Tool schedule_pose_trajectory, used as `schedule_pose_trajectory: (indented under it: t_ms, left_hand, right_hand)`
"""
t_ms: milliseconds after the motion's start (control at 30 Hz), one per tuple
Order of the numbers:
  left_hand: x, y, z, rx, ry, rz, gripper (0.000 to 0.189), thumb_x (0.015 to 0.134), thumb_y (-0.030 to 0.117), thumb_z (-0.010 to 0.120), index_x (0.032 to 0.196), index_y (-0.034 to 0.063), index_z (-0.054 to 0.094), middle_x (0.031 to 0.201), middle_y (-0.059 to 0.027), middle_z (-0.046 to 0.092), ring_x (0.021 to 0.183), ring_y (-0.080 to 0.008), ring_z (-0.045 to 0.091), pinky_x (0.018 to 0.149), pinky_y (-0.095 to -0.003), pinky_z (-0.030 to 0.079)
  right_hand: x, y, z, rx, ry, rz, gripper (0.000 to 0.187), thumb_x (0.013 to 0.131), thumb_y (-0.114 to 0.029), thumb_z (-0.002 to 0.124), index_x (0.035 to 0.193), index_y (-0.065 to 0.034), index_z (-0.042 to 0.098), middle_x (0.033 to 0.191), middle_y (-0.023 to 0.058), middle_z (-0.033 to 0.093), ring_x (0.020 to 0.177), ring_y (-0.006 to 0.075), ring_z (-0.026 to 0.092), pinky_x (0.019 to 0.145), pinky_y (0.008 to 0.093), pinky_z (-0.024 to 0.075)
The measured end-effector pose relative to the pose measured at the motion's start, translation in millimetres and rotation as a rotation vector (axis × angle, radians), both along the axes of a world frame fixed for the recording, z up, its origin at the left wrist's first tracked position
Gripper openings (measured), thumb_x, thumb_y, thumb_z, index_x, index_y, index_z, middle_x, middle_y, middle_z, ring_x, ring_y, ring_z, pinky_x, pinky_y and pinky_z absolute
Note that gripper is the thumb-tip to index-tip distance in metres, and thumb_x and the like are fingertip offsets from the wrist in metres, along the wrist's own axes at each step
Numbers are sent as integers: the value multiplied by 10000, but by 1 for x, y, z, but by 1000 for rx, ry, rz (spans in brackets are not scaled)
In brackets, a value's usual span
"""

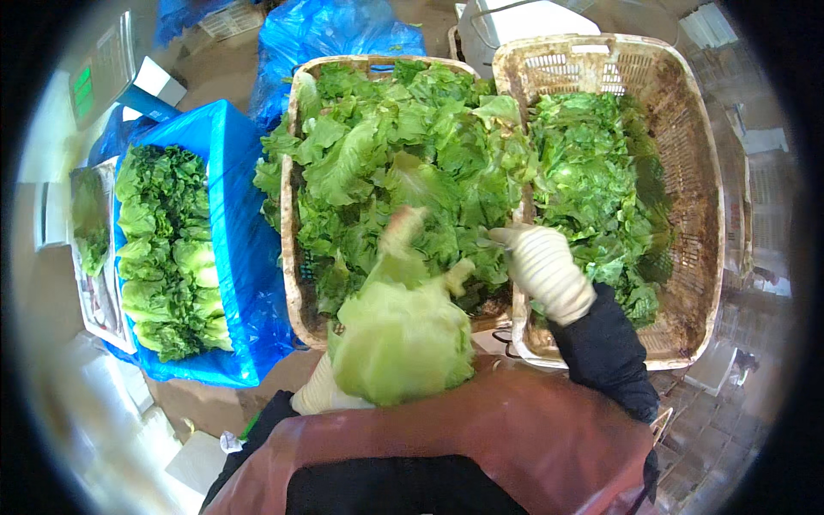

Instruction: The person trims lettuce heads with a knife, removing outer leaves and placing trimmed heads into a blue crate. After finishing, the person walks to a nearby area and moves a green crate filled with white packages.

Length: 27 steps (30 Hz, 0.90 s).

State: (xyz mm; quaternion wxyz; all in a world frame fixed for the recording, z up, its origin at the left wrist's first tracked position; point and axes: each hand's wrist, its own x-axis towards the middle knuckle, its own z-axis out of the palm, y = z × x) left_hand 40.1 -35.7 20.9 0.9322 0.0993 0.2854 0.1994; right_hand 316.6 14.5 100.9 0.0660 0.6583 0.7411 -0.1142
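Note:
My left hand [320, 388], in a pale knit glove, is at the lower left, mostly hidden behind a head of leafy lettuce [402, 341] that it holds close to the brown apron. Blurred leaf or stem pieces stick up from the head. My right hand [547, 271], in a ribbed cream glove, is over the meeting rims of two crates; something small and thin, too blurred to name, shows at its fingertips. Loose green lettuce leaves [412, 135] heap up in the middle plastic crate [291, 257]. More leaves [579, 167] lie in the right plastic crate [702, 257].
At left, a blue-lined box [225, 244] holds rows of lettuce heads [170, 257]. A scale-like device with a green display [84, 93] stands beyond it. Blue plastic sheeting [335, 32] lies behind the middle crate, with a white container [528, 22] behind the right one.

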Motion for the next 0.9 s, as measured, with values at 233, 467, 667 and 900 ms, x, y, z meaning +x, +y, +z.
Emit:
schedule_pose_trajectory:
  t_ms: [233,467,667,900]
  left_hand:
    - [-13,7,-28,326,162,101,960,696,170,909,1493,88,381,1470,-93,493,1308,-229,510,1100,-418,427]
    - [-22,18,-11,908,432,227,1067,622,138,958,1488,64,339,1442,-115,496,1317,-244,507,1107,-415,425]
    - [-5,19,-8,324,221,412,958,691,160,912,1478,73,372,1444,-115,501,1305,-255,519,1095,-442,436]
    - [-23,31,-26,459,238,370,676,963,430,628,1487,60,415,1424,-128,544,1274,-270,558,1084,-448,460]
  right_hand:
    - [-7,-20,-7,-262,1069,-222,531,825,-42,751,1339,-80,623,1154,106,714,1006,154,671,901,296,530]
    - [-16,-8,-14,718,305,181,504,783,-1,632,1273,-119,634,999,106,710,771,263,706,650,359,584]
    - [-6,-5,-41,238,258,-117,250,951,-135,601,1165,-44,694,902,186,722,671,258,677,623,361,543]
    - [-46,-10,-30,-234,1486,-413,403,883,-150,770,1240,-21,633,1032,-14,663,936,60,578,819,233,485]
